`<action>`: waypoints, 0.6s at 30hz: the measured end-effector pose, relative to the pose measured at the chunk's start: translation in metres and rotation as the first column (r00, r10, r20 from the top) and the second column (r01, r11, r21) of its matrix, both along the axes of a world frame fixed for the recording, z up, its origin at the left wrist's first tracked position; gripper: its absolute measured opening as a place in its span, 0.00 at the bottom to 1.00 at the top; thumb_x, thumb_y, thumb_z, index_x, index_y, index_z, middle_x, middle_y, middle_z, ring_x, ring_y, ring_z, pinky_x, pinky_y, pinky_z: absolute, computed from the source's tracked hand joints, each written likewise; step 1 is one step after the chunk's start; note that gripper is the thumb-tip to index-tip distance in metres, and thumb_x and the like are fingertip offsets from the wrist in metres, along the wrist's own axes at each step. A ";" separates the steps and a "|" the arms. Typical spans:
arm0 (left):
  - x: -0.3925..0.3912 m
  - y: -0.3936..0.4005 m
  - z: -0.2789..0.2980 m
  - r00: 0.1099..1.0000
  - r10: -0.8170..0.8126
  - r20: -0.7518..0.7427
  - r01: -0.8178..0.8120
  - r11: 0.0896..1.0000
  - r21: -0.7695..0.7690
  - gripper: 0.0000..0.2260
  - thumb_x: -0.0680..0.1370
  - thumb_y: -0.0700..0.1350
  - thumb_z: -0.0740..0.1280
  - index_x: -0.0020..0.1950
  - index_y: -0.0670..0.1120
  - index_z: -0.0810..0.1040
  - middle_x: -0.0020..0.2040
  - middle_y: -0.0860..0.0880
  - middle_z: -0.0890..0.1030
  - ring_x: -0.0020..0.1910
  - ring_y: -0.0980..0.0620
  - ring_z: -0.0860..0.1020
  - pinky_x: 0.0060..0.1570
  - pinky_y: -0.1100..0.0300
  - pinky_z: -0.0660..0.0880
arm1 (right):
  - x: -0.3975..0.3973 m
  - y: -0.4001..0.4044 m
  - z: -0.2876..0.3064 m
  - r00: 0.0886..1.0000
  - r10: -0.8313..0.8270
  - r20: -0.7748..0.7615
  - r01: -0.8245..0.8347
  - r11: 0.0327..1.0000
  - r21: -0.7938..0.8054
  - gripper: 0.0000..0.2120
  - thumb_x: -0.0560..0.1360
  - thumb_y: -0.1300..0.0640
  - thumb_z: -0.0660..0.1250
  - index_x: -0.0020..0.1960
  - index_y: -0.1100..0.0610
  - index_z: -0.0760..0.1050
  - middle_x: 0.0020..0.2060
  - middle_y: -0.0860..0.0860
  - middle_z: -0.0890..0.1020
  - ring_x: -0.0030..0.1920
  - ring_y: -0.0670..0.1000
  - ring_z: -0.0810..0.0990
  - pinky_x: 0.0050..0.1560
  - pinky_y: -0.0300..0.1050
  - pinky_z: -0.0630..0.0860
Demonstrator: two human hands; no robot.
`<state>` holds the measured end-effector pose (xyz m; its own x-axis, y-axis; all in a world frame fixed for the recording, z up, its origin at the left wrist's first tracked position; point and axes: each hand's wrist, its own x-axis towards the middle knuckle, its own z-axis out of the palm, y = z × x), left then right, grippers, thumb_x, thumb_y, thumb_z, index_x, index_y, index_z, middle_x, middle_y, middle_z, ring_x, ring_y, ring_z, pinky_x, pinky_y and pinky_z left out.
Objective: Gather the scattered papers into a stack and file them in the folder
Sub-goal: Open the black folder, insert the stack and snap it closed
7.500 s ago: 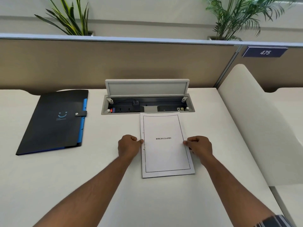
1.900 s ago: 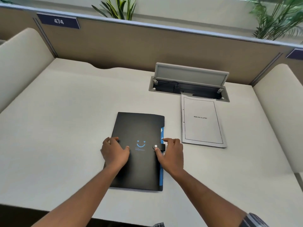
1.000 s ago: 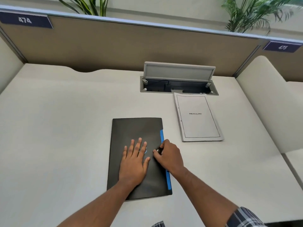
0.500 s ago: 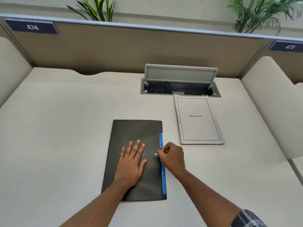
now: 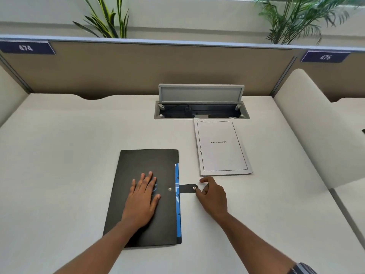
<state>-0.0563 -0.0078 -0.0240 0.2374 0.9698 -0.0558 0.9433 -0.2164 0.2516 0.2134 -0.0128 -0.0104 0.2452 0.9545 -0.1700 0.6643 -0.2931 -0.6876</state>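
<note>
Counter [image 5: 59, 155]: a pale, smooth top carries the folder near the front and the papers just behind and to the right of it; on such a surface both probably slide easily.
Folder [image 5: 146, 163]: black, flat, its cover down, blue inner edges showing along the right side; it looks light and semi-stiff, likely to skid unless pinned, and the free right edge of the cover is the natural place to lift.
Papers [image 5: 221, 151]: a squared stack headed "BIBLIOGRAPHY", lying just below the open cable box [image 5: 201, 107], not yet filed; thin, limp and light by the look of them, best taken by both long sides, or slid to the counter's edge, so the sheets stay aligned and do not buckle.
Left hand [image 5: 141, 196]: fingers straight and spread, palm flat on the cover, holding the folder in place.
Right hand [image 5: 212, 194]: fingers curled at the tip of the strap, thumb and a finger apparently nipping it.
Strap [image 5: 187, 189]: a short black tab, unsnapped, drawn out to the right beyond the folder's edge; soft and flexible, with a small metal snap at its end.
</note>
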 end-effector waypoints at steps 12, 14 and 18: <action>0.101 0.041 0.037 0.916 0.062 0.397 -0.032 0.996 -0.082 0.27 0.83 0.58 0.49 0.80 0.48 0.57 0.81 0.53 0.55 0.80 0.56 0.47 0.76 0.59 0.43 | 0.070 0.016 0.025 0.996 -0.081 -0.036 0.082 0.996 0.043 0.05 0.72 0.52 0.69 0.47 0.44 0.79 0.31 0.43 0.81 0.36 0.41 0.80 0.39 0.43 0.74; 0.118 0.054 0.045 0.897 0.098 0.432 -0.064 0.994 -0.092 0.29 0.82 0.60 0.48 0.80 0.47 0.57 0.80 0.52 0.56 0.80 0.56 0.49 0.77 0.58 0.46 | 0.089 0.028 0.031 0.988 -0.152 -0.020 0.153 0.986 0.071 0.07 0.72 0.55 0.69 0.47 0.44 0.80 0.31 0.43 0.81 0.37 0.41 0.80 0.39 0.42 0.71; 0.147 0.081 0.053 0.940 -0.010 0.340 0.031 0.998 -0.057 0.26 0.84 0.52 0.57 0.80 0.48 0.56 0.81 0.53 0.54 0.79 0.54 0.53 0.77 0.55 0.56 | 0.122 0.057 0.039 0.979 -0.204 0.019 0.199 0.967 0.160 0.08 0.72 0.56 0.70 0.50 0.46 0.81 0.42 0.42 0.82 0.44 0.47 0.82 0.46 0.46 0.77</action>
<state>0.0911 0.0734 0.0294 0.2720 0.9619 -0.0269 0.7952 -0.2090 0.5692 0.3353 0.0446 0.0289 0.4384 0.8987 -0.0106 0.6269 -0.3143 -0.7129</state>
